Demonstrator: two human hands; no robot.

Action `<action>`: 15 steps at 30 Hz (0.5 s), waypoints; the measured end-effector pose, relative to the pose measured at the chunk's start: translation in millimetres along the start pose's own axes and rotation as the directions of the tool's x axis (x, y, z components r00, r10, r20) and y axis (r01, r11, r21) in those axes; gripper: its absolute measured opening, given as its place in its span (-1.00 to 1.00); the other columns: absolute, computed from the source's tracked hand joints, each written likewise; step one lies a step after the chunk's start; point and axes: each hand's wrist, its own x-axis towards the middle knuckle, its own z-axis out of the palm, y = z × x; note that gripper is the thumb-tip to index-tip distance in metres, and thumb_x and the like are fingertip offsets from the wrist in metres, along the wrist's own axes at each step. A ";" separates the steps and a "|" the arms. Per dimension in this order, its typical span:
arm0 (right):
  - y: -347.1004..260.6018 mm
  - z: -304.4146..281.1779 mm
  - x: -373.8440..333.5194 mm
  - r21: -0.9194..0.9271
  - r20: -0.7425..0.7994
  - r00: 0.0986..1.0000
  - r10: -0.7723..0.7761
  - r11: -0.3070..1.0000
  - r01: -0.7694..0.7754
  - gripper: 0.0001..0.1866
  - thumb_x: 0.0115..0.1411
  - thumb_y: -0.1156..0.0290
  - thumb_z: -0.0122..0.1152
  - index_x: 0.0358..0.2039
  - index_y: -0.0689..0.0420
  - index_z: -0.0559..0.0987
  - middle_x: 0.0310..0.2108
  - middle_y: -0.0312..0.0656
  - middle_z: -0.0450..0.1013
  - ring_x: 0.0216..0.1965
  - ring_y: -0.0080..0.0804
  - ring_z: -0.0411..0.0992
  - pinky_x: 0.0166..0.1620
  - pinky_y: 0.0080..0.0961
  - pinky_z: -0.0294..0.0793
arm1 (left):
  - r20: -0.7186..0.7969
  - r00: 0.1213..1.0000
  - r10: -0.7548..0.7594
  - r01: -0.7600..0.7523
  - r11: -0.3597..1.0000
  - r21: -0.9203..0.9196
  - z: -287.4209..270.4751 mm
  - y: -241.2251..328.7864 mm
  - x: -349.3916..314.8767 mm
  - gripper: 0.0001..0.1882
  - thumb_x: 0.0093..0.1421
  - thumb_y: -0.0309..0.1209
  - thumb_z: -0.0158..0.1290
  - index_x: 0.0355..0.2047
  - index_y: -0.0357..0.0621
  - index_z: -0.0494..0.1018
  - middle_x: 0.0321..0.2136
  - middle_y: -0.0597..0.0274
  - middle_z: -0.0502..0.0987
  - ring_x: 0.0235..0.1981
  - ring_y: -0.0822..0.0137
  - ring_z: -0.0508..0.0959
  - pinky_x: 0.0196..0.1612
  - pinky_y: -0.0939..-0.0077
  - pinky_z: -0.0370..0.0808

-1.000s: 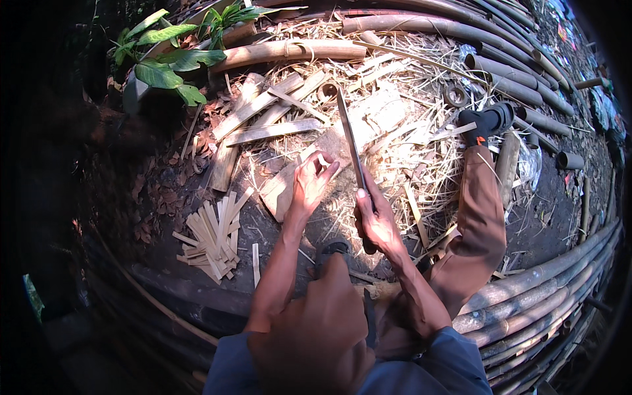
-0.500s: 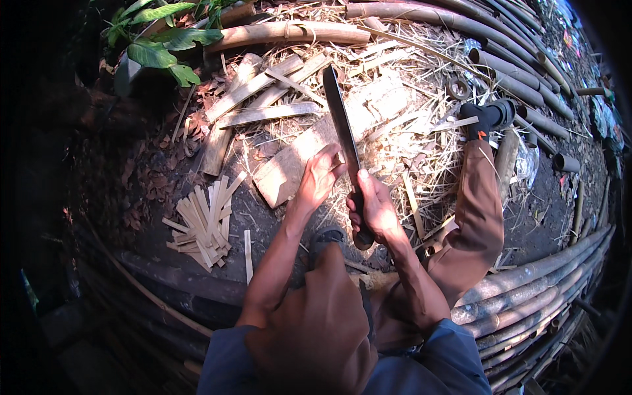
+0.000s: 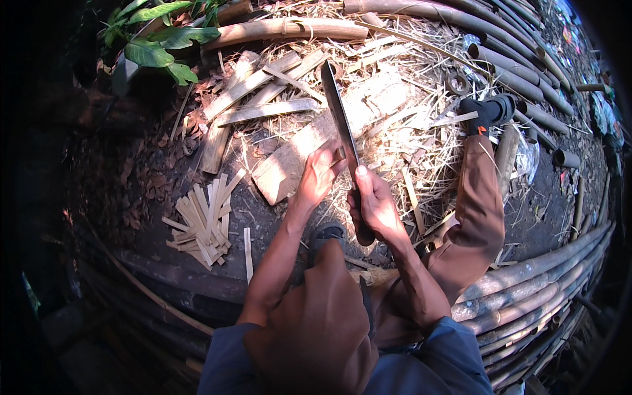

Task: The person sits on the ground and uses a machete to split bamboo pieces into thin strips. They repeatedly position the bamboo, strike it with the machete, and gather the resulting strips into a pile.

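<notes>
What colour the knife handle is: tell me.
The knife handle looks black, or nearly so; it shows best in the head view, in the right hand.

Blue sleeves (image 3: 224, 359), brown trousers (image 3: 480, 210), dark footwear (image 3: 498, 108)

Dark ground (image 3: 536, 214) carries a fanned pile of pale strips (image 3: 205, 224), a thick wooden block (image 3: 282, 172), scattered shavings (image 3: 438, 153) and, toward the left, dry brown leaves (image 3: 135, 176).

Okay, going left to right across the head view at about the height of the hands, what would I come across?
Pile of thin strips, left hand, right hand gripping a long-bladed knife, brown trouser leg, clear plastic, short bamboo tube.
</notes>
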 end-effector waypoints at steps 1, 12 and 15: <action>1.7 0.2 1.1 -0.049 0.001 1.000 -0.025 0.998 0.025 -0.59 0.40 -0.01 -0.17 -0.17 0.09 0.44 -0.68 -0.40 0.24 -0.74 -0.67 0.19 -0.68 -0.65 0.21 | -0.010 1.000 -0.013 0.013 1.000 0.008 -0.5 0.4 0.5 -0.49 0.34 0.00 -0.08 -0.05 -0.25 0.37 -0.36 0.39 0.34 -0.30 0.54 0.42 -0.04 0.59 0.43; -2.1 11.8 9.5 -0.395 -0.045 0.952 -0.302 0.881 0.261 -0.55 0.40 0.23 -0.12 0.26 0.04 0.30 0.11 0.08 0.38 0.13 -0.21 0.39 0.10 -0.41 0.37 | -0.044 0.994 0.101 -0.102 0.995 -0.011 -1.5 1.1 -1.9 -0.43 0.36 0.02 -0.14 0.09 -0.24 0.31 -0.18 0.37 0.43 -0.16 0.55 0.41 -0.14 0.75 0.39; -15.1 16.1 8.7 -0.391 -0.025 0.958 -0.285 0.885 0.253 -0.55 0.39 0.25 -0.10 0.26 0.02 0.29 0.11 0.11 0.38 0.12 -0.11 0.40 0.07 -0.37 0.41 | -0.042 0.990 0.136 -0.132 0.988 0.081 -3.8 13.6 5.7 -0.56 0.40 -0.14 -0.18 0.04 -0.28 0.33 -0.22 0.32 0.42 -0.19 0.52 0.41 -0.20 0.70 0.39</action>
